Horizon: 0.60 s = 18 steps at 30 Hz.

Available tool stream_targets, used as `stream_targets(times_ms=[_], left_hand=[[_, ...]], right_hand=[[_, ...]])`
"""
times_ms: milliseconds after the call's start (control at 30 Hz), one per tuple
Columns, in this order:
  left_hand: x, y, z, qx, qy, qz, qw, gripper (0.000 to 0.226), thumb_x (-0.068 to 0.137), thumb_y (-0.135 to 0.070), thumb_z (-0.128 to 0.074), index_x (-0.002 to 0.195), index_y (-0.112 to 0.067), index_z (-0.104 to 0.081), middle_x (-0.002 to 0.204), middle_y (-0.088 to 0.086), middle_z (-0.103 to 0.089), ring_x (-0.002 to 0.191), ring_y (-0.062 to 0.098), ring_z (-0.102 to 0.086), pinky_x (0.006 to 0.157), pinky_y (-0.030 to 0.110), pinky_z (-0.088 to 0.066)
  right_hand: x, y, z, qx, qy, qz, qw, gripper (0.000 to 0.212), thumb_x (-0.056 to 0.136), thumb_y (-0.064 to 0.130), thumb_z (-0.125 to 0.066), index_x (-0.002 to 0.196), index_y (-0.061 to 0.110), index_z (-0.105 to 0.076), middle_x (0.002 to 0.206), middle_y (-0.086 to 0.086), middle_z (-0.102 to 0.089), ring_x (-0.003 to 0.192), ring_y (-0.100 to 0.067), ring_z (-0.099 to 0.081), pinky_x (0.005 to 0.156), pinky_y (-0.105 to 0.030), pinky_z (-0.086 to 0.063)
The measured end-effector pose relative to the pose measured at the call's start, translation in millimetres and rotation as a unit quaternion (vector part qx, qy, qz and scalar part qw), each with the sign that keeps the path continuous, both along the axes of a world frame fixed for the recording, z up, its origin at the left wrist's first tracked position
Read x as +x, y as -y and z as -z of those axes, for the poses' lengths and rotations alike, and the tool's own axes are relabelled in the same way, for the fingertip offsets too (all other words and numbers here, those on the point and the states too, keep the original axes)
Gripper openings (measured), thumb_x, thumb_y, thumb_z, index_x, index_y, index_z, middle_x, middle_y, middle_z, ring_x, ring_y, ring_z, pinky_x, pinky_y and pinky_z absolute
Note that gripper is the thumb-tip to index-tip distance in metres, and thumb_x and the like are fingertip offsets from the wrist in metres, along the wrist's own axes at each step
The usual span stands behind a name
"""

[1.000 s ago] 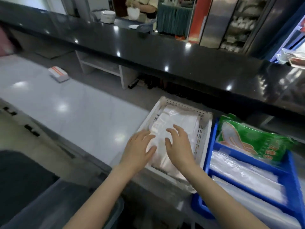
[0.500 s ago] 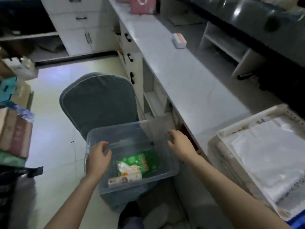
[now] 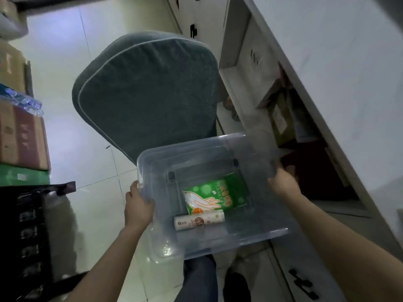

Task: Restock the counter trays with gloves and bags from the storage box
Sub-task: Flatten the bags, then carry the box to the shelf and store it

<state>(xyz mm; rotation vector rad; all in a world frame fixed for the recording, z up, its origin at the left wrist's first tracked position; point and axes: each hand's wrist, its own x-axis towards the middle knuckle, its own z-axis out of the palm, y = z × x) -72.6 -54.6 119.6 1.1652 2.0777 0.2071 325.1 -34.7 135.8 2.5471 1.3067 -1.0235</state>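
Observation:
I hold a clear plastic storage box (image 3: 257, 234) in front of me, above the floor. My left hand (image 3: 137, 205) grips its left rim and my right hand (image 3: 283, 182) grips its right rim. On the box's bottom lies a green pack of gloves (image 3: 218, 196) with a hand printed on it. A white roll of bags (image 3: 199, 221) lies just in front of that pack. The counter trays are out of view.
A dark grey cushioned chair (image 3: 148, 92) stands just beyond the box. White counter cabinets with open shelves (image 3: 283, 110) run along the right. Cardboard boxes (image 3: 21, 136) and a black crate (image 3: 26, 232) are stacked at the left. My legs (image 3: 200, 277) are below the box.
My hands left the bags in the white counter tray, and my view swung left and down. Both hands took hold of the clear box's rims and have drawn it closer.

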Motion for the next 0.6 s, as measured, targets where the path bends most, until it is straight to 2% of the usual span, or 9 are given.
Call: stream_targets(times_ms=[67,100,233,367,467,600], left_hand=[[-4,-6,5,-0.014,-0.005,0.004,1.000,0.064,0.085,-0.011,-0.059,0.142,-0.013,-0.028,0.119,0.023,-0.056,0.100,0.042,-0.058,0.085,0.048,-0.051],[-6,-7,7,-0.015,-0.009,0.011,1.000,0.060,0.085,-0.012,-0.058,0.139,-0.014,-0.030,0.111,0.022,-0.061,0.094,0.041,-0.060,0.081,0.048,-0.053],[-14,-3,10,-0.012,-0.021,0.028,0.999,0.050,0.086,-0.012,-0.057,0.131,-0.015,-0.034,0.098,0.024,-0.063,0.078,0.042,-0.063,0.071,0.051,-0.056],[-29,8,4,-0.007,-0.038,0.059,0.998,0.049,0.087,-0.013,-0.060,0.130,-0.013,-0.035,0.102,0.029,-0.063,0.084,0.045,-0.063,0.075,0.053,-0.055],[-39,20,-8,0.010,-0.045,0.092,0.995,0.047,0.087,-0.013,-0.061,0.128,-0.014,-0.036,0.101,0.029,-0.064,0.084,0.046,-0.062,0.076,0.053,-0.054],[-46,35,-24,0.033,-0.042,0.142,0.988,0.047,0.087,-0.014,-0.062,0.126,-0.019,-0.038,0.100,0.027,-0.066,0.084,0.044,-0.062,0.075,0.047,-0.050]], right_hand=[[-1,-2,7,0.000,-0.003,0.032,0.999,0.067,0.094,0.014,-0.050,0.151,0.021,-0.015,0.145,-0.024,-0.038,0.132,-0.039,-0.039,0.108,-0.046,-0.033],[0,-1,10,0.006,0.004,0.039,0.999,0.068,0.094,0.012,-0.049,0.151,0.023,-0.013,0.145,-0.025,-0.035,0.131,-0.041,-0.039,0.107,-0.046,-0.034],[0,10,8,0.044,0.054,0.049,0.996,0.068,0.091,0.005,-0.044,0.149,0.031,-0.020,0.132,-0.029,-0.041,0.114,-0.046,-0.046,0.093,-0.046,-0.043],[-5,51,-8,0.081,-0.022,0.112,0.990,0.064,0.097,0.004,-0.040,0.151,0.029,-0.018,0.145,-0.024,-0.035,0.127,-0.040,-0.043,0.101,-0.039,-0.037],[-14,100,-28,0.089,-0.021,0.145,0.985,0.068,0.094,0.003,-0.040,0.150,0.034,-0.017,0.139,-0.024,-0.040,0.113,-0.043,-0.051,0.097,-0.044,-0.045],[-32,183,-50,0.133,-0.025,0.187,0.973,0.070,0.093,0.002,-0.039,0.151,0.033,-0.016,0.126,-0.023,-0.044,0.093,-0.036,-0.054,0.085,-0.040,-0.048]])
